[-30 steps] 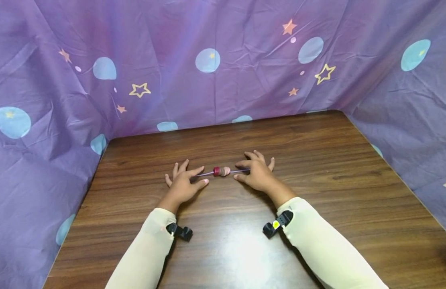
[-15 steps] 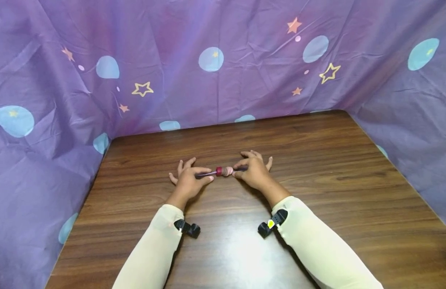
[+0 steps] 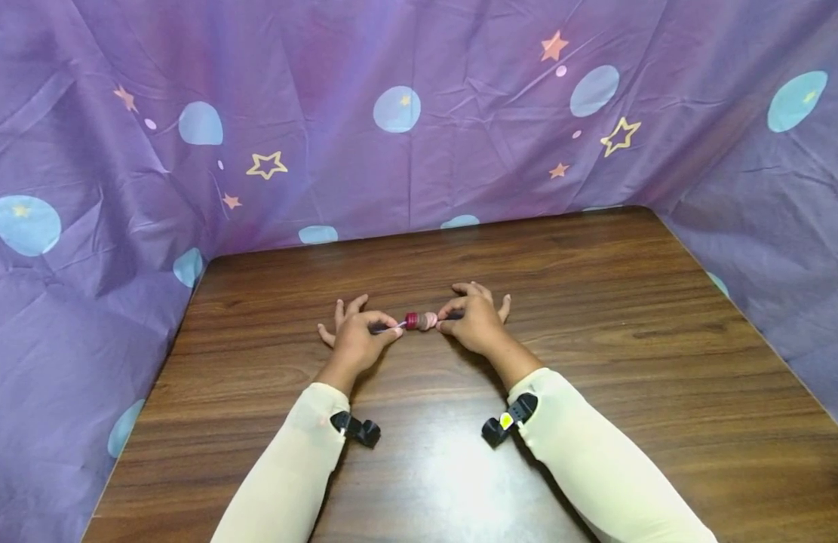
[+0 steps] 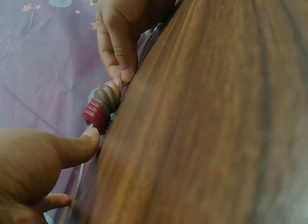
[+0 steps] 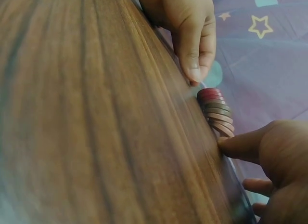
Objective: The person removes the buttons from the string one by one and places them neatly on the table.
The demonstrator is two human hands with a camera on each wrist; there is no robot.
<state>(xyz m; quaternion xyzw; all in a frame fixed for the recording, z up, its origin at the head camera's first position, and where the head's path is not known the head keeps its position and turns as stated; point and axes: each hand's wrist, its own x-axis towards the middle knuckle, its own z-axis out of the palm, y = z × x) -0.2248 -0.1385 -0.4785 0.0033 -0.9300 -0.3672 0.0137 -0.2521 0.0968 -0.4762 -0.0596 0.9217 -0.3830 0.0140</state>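
Observation:
A short row of ring-like beads, dark red, brown and pale pink, is threaded on a thin pale purple cord above the table. Close to the red end, my left hand pinches the cord between thumb and index finger. Thumb and index finger of my right hand pinch it at the pink end, with fingertips right against the last bead. The other fingers of both hands are spread away. In the left wrist view, the red beads lean to one side. The cord's ends are hidden by the hands.
The brown wood-grain table lies under both forearms, with a bright glare near its front. A purple curtain with stars and planets hangs behind and at both sides. Each pale sleeve carries a black wrist camera.
Both hands have come closer together along the cord. Thumbs and index fingers, wider apart a second ago, are now pinched at either end of the beads. The beads have stayed nearly in place.

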